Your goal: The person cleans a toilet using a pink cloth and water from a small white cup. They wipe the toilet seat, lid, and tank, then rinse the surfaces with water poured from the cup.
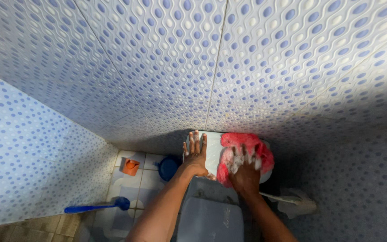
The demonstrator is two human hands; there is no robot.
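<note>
My left hand (195,155) lies flat, fingers apart, on the white lid of a toilet cistern (212,154) against the tiled wall. My right hand (245,172) presses a soapy red cloth (242,145) onto the right part of the same lid, with foam on the fingers. The closed grey toilet lid (211,217) sits below my forearms.
Blue-dotted tiles (247,58) cover the back and left walls. On the floor at left stand a small orange cup (131,166) and a dark blue bowl (168,167). A blue-handled brush (96,206) lies lower left. A white fitting (297,202) sticks out at right.
</note>
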